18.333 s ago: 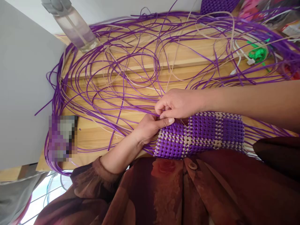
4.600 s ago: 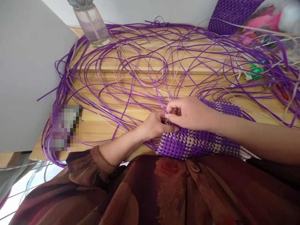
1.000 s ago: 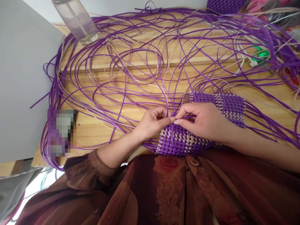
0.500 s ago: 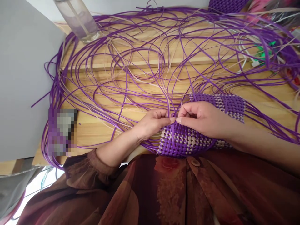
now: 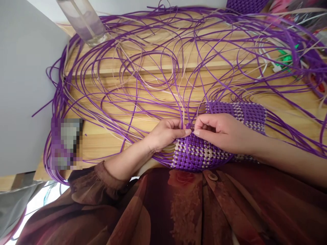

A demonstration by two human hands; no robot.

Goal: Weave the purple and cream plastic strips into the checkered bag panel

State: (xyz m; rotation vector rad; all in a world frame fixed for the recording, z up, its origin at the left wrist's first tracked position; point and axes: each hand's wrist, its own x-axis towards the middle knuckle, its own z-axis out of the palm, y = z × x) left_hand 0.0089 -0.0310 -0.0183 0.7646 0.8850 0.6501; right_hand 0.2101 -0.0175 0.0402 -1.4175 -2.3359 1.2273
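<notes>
A woven piece of purple and beige plastic strips lies at the table's front edge, close to my body. At its upper edge my left hand is closed, thumb and index finger pinching purple strip at the weave. Just to the right, my right hand pinches a purple strip between thumb and forefinger, its other fingers curled. The two thumb tips are a small gap apart. Behind my right hand, a further woven section with beige bands shows, and loose strips run out from it.
Long loose purple and beige strips loop across the wooden table. A clear bottle stands at the back left. A blurred-out object lies at the left. Green pieces and a roll of tape are at the right.
My right hand has shifted slightly right and down, widening the gap between the thumb tips. My left hand stays at the woven edge.
</notes>
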